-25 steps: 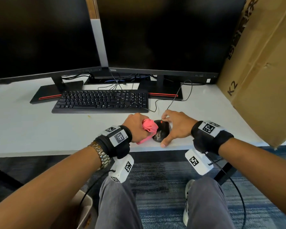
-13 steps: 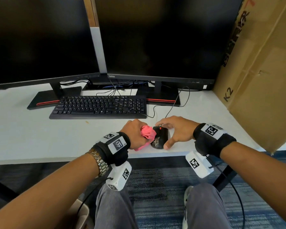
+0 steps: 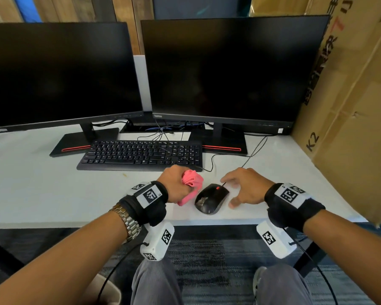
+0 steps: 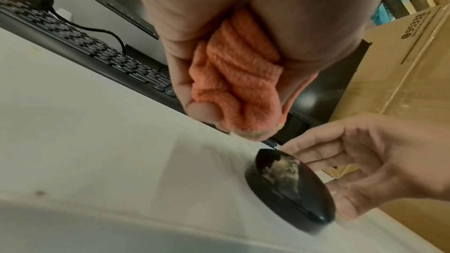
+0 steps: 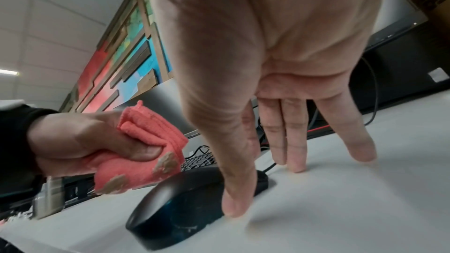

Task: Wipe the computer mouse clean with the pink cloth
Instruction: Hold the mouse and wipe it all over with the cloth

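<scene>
Black glass fills the far side of the white desk (image 3: 26,194): the left monitor (image 3: 59,71) stands to the far left of the computer mouse (image 3: 210,198), its stand marked by a red stripe. The black keyboard (image 3: 141,154) lies behind and to the left of the mouse, cables trailing past its right end.

Just left of the mouse, the left hand (image 3: 175,186) is curled tight round the bunched pink cloth (image 3: 190,183). In the left wrist view the cloth (image 4: 233,84) is wadded into folds between fingers and palm, its lower tip soiled, hanging above the desk and clear of the mouse (image 4: 289,189). The right wrist view shows tan smears on the cloth's (image 5: 146,157) lower folds, which hang just above the mouse's left edge; whether they touch it cannot be told.

The mouse sits near the desk's front edge, its cable running back toward the monitors. A pale, crusty smear covers its rear hump; the red wheel shows at its front.

Just right of the mouse, the right hand (image 3: 245,187) is spread wide and holds nothing. In the right wrist view its fingers (image 5: 294,141) point down at the desk, the thumb beside the mouse's (image 5: 185,205) right flank.

Behind and to the right of the mouse stands the right monitor (image 3: 229,67). Far right of the mouse, a large cardboard box (image 3: 356,119) leans at the desk's edge.
</scene>
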